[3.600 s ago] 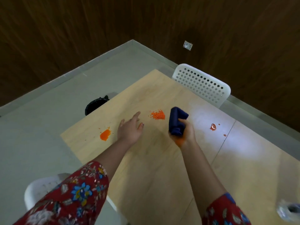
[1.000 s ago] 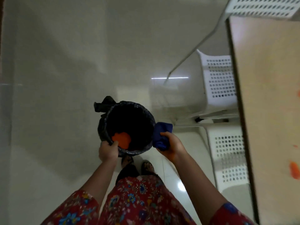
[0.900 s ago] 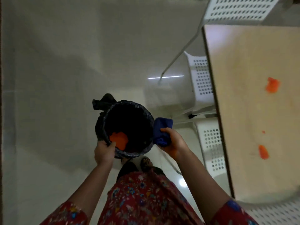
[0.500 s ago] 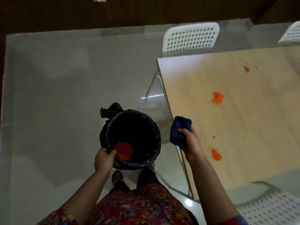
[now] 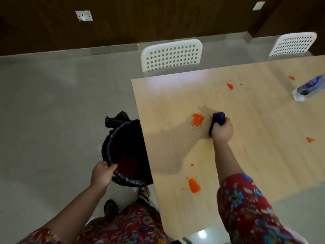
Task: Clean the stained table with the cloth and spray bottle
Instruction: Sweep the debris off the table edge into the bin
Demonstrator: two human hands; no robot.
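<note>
black-lined bin [image 5: 112, 138] with reddish waste [image 5: 127, 164] inside; white perforated chair [image 5: 171, 55], second chair [image 5: 293, 44] farther right.

Home or office dining room, pale wooden table [image 5: 246, 155], white perforated chairs [image 5: 171, 55], dark wood-panelled wall [image 5: 158, 18], tiled floor [image 5: 52, 111]

Light wooden table [image 5: 263, 164] bears scattered orange stains [image 5: 197, 119] and a spray bottle [image 5: 307, 88].
</note>
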